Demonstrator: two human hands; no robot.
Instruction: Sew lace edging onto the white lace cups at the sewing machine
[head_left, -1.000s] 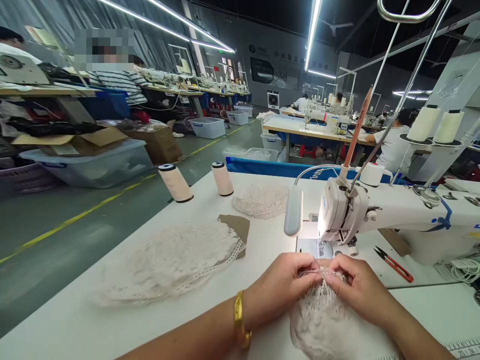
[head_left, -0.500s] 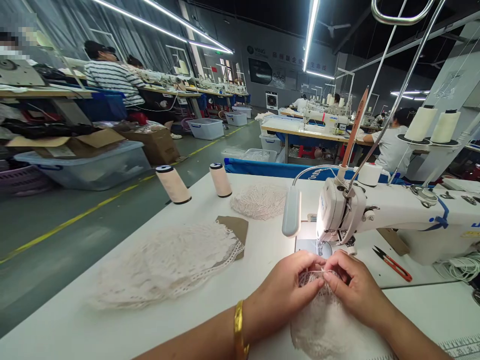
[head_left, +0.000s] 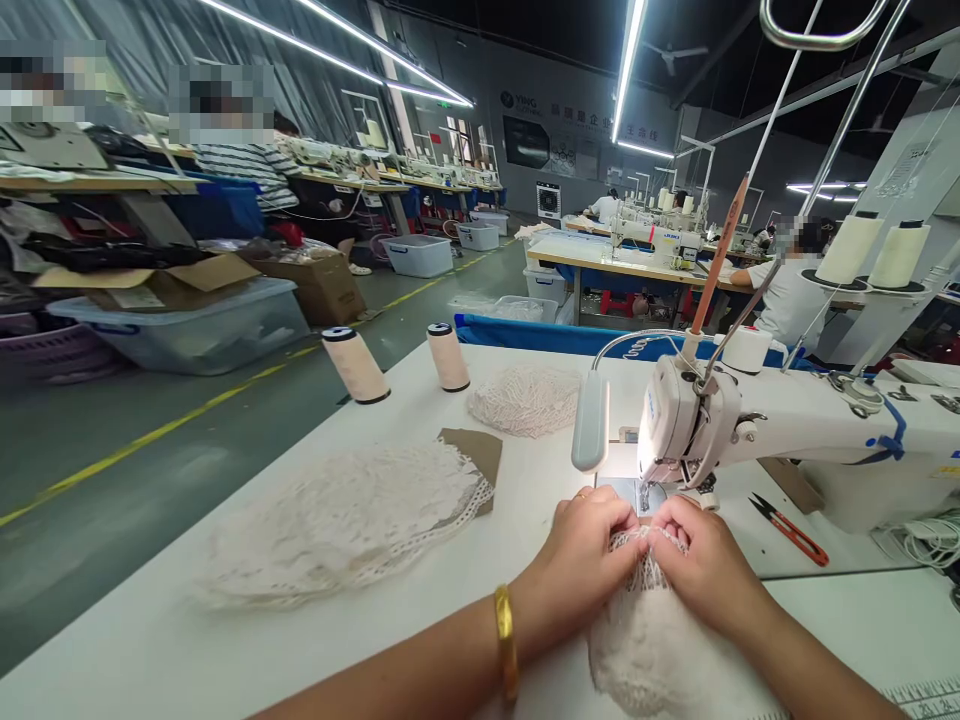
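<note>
Just in front of the needle area of a white sewing machine (head_left: 675, 410), my left hand (head_left: 589, 545) pinches the top edge of a pale lace fabric piece (head_left: 649, 650). My right hand (head_left: 701, 555) grips the same edge, thumbs almost touching. The fabric hangs down toward me over the white table (head_left: 540, 500). A gold bracelet (head_left: 505, 640) is on my left wrist. To the left lies a pile of pale lace (head_left: 330, 520), partly over a brown piece (head_left: 476, 455). A smaller lace bundle (head_left: 525, 400) sits behind.
Two thread cones (head_left: 356, 365) (head_left: 448, 358) stand at the table's back left edge. Red-handled snips (head_left: 791, 530) lie right of my hands. A ruler (head_left: 926, 698) is at the lower right. A lamp (head_left: 591, 425) hangs left of the needle. People sit at other machines.
My hands have moved slightly closer to the needle area, with the lace edge drawn up and bunched between my fingers. The view has shifted a little, moving the surroundings right.
</note>
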